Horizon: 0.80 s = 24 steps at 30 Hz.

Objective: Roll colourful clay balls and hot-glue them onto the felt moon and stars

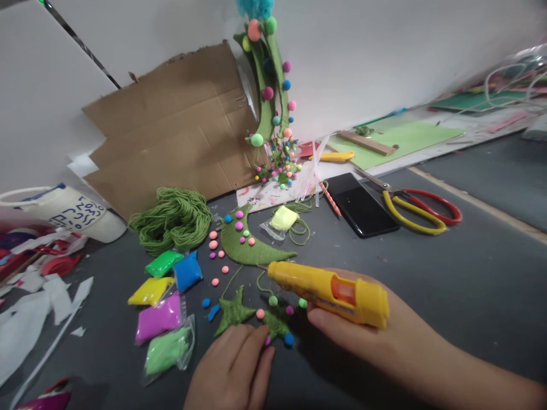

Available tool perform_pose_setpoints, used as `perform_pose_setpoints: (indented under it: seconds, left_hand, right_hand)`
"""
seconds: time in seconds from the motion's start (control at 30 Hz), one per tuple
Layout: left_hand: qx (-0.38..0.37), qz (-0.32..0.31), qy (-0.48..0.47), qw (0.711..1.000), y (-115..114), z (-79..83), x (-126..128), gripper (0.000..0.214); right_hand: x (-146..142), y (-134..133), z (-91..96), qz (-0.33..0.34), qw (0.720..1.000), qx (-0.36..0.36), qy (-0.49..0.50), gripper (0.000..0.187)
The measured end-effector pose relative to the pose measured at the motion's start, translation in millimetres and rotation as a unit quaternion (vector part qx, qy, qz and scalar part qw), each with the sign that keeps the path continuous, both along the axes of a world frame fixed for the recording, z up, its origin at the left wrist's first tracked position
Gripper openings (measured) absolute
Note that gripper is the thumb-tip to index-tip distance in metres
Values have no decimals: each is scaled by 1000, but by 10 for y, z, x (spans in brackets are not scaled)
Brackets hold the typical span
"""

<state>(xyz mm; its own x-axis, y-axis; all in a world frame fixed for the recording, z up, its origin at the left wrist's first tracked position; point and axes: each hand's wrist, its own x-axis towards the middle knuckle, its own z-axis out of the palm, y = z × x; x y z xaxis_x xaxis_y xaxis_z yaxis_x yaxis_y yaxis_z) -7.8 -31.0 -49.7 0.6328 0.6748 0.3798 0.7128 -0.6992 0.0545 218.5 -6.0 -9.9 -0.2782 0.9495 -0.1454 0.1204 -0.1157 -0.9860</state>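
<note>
Yellow glue gun [311, 285] by a green crescent [256, 251] on the desk [342, 250]
Right of centre, the right hand's [371, 336] fingers wrap the glue gun, nozzle near the crescent's lower edge. Bottom centre, the left hand [233, 364] bends at two green stars [235, 310]; I can't tell whether its fingers pinch one.

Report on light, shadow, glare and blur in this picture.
Head view: soft, rather dim light; a dark shadow on the table below the right hand; small glints on the clear bag of pale green clay; yellow glue gun fairly clear, clutter at upper right softer.
</note>
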Motion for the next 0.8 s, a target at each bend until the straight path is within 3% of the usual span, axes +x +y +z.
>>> perform_pose_setpoints:
  seconds: [0.33, 0.43, 0.6, 0.8]
  left_hand:
    - [-36, 78, -20, 996, 30, 209, -104, 7]
    - [-23, 70, -4, 997, -10, 132, -78, 12]
    - [2, 71, 27, 997, -74, -48, -19, 16]
    - [5, 83, 12, 996, -67, -4, 74, 17]
  right_hand:
    - [149, 80, 135, -77, 997, 11, -18, 13]
    - [169, 129, 98, -63, 995, 9, -76, 19]
    - [155, 123, -3, -47, 951, 127, -278, 18]
    - [182, 112, 94, -39, 943, 143, -297, 18]
